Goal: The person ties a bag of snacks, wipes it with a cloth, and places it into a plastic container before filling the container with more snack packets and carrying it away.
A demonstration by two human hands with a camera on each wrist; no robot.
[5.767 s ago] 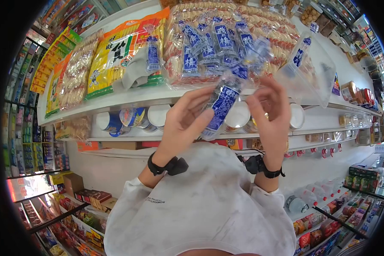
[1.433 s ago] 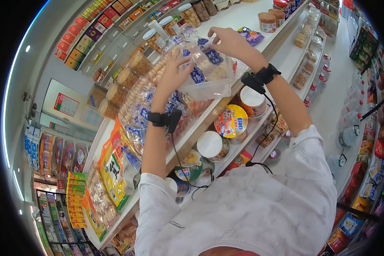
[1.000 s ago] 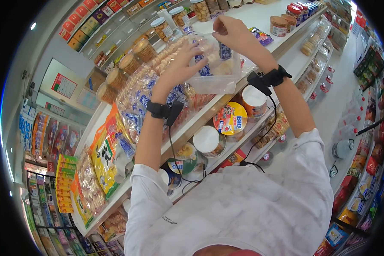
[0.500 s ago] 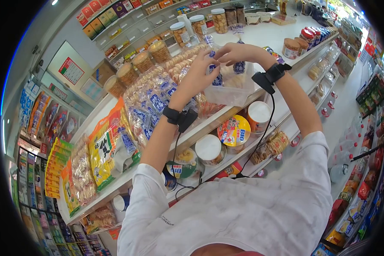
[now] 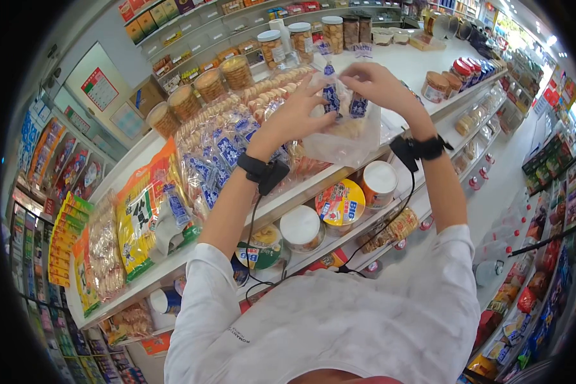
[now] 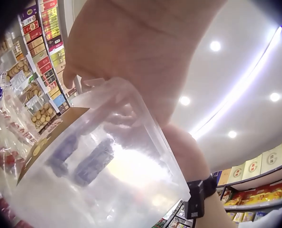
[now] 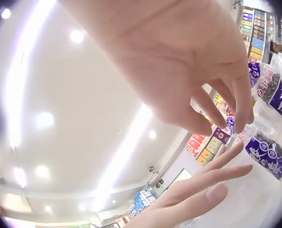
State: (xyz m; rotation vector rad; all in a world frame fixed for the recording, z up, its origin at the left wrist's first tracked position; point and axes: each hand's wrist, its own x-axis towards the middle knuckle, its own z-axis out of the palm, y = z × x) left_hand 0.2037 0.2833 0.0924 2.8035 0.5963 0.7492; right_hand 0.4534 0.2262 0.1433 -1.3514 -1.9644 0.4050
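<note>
Two blue-labelled clear packets, one at the left (image 5: 330, 99) and one at the right (image 5: 358, 104), stand side by side in a translucent plastic bin (image 5: 347, 152). At the bin's left, the left hand (image 5: 294, 118) has its fingers spread beside the left packet. The right hand (image 5: 390, 93) hangs over the bin's back right with relaxed, bent fingers near the packet tops. In the right wrist view, the right hand's thumb and fingers are apart above the left hand (image 7: 188, 194), close to a packet (image 7: 266, 154). Through the bin's wall, the left wrist view shows packets (image 6: 93, 164) blurred.
More blue-labelled packets (image 5: 227, 150) lie on bagged biscuits left of the bin. Yellow bags (image 5: 137, 224) are farther left, round biscuit tubs (image 5: 209, 86) and jars (image 5: 272, 50) behind. Tubs (image 5: 301, 225) fill the shelf below; jars (image 5: 436, 84) stand right.
Earlier both hands held a blue-labelled packet in front of the shelf; now they are at the bin, holding none visibly. Since half a second ago, the hands have moved slightly apart and the view has shifted.
</note>
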